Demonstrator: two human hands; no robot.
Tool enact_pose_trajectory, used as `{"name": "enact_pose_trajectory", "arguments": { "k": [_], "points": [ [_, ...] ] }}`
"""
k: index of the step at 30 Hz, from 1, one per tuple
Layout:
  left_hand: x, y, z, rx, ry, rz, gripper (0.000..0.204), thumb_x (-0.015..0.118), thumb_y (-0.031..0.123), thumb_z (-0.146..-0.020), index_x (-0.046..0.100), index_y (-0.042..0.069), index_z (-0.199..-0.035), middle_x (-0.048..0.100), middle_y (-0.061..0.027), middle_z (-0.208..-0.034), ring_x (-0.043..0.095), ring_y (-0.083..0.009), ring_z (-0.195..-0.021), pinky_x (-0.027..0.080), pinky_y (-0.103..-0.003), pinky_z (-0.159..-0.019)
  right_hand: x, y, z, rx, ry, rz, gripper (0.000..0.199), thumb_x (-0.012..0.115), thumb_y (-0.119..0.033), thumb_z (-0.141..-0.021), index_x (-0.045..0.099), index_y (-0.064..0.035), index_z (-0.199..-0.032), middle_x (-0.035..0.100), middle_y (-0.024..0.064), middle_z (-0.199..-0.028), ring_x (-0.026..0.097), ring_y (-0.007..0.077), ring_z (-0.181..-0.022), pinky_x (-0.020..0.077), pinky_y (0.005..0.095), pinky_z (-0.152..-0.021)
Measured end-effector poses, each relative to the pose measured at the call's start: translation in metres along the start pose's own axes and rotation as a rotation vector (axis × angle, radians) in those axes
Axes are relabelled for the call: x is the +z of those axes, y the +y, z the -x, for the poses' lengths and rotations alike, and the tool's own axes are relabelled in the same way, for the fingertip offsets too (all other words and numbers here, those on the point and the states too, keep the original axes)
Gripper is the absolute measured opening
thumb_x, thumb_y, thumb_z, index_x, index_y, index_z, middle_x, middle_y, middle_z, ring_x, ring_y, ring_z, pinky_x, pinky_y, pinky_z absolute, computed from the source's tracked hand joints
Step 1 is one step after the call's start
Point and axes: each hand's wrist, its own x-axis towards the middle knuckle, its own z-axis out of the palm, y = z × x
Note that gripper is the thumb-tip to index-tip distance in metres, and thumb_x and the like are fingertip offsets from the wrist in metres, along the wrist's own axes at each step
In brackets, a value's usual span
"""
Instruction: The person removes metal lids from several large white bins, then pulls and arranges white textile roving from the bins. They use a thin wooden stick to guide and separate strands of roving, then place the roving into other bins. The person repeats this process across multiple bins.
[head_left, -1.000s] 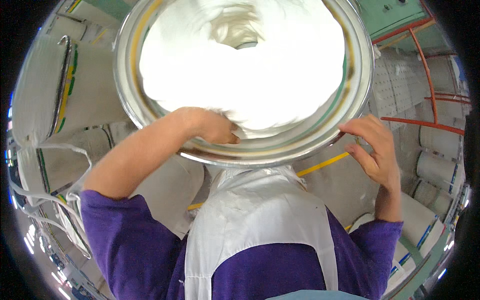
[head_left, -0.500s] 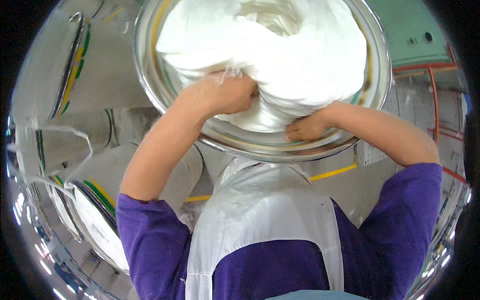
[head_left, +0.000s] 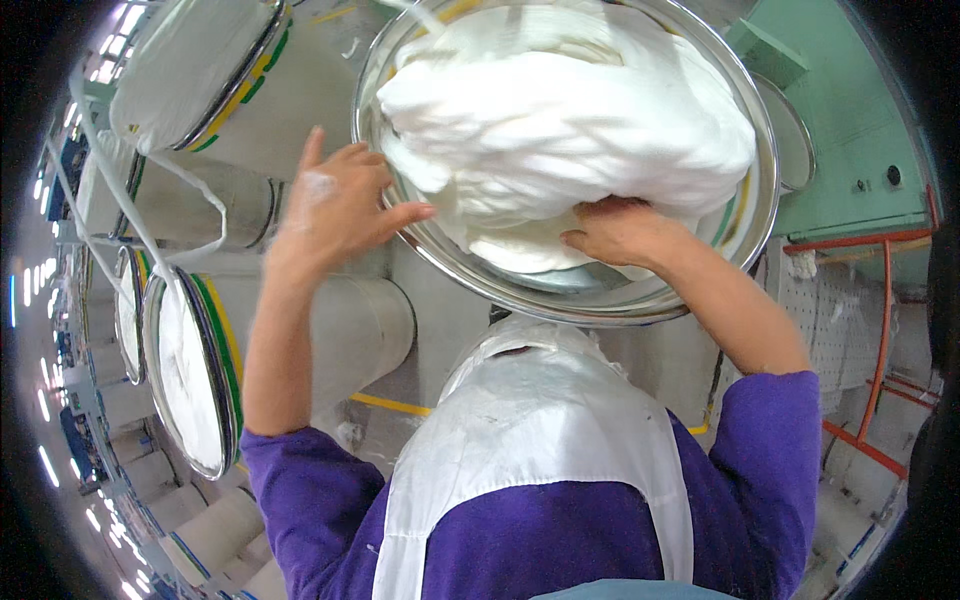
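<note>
Right hand (head_left: pixel 620 232) is pressing flat into the white fibre coil (head_left: pixel 560 130), left hand (head_left: pixel 335 210) spread open beside the can rim (head_left: pixel 420 235); next move likely needs even downward packing.

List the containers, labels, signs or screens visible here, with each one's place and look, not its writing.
Round shiny metal-rimmed can, centre top: heaped with white fibre coil; right hand rests in the fibre, left hand open beside the rim.
Pale cylindrical can with yellow and green bands, left: holds white fibre.
Similar banded can, upper left.
No signs or screens visible.

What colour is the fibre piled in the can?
White, seen in the head view: fibre in the can.
</note>
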Motion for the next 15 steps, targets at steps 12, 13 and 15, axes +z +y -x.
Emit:
{"name": "enact_pose_trajectory", "arguments": {
  "k": [12, 13, 15],
  "points": [
    [0.008, 0.033, 0.007, -0.301, -0.258, 0.784, 0.041, 0.070, 0.041, -0.084, 0.071, 0.001, -0.089, 0.064, -0.0095, -0.068, 0.060, -0.0184, -0.062, 0.050, -0.032, -0.060, -0.010, -0.003, 0.006, -0.098, 0.257, -0.063, 0.046, 0.058, -0.036, -0.086, 0.063, 0.0024, -0.112, 0.063, 0.0230, -0.113, 0.059, 0.0355, -0.109, 0.0446, 0.0435, -0.097],
    [0.007, 0.038, 0.015, -0.234, -0.245, 0.995, 0.037, 0.070, 0.037, -0.085, 0.071, 0.001, -0.093, 0.064, -0.0078, -0.067, 0.059, -0.0131, -0.063, 0.048, -0.030, -0.060, -0.011, -0.003, 0.006, -0.055, 0.171, -0.090, 0.048, 0.057, -0.039, -0.086, 0.063, 0.0006, -0.113, 0.062, 0.0211, -0.117, 0.058, 0.0342, -0.111, 0.0443, 0.0421, -0.098],
    [0.009, 0.046, 0.019, -0.127, -0.183, 1.069, 0.030, 0.069, 0.029, -0.088, 0.071, 0.000, -0.092, 0.061, -0.0051, -0.064, 0.052, -0.0081, -0.058, 0.042, -0.030, -0.055, -0.013, -0.004, 0.006, -0.067, 0.080, -0.140, 0.049, 0.056, -0.041, -0.087, 0.063, -0.0009, -0.115, 0.061, 0.0201, -0.119, 0.057, 0.0333, -0.113, 0.0429, 0.0405, -0.100]
  ]
}}
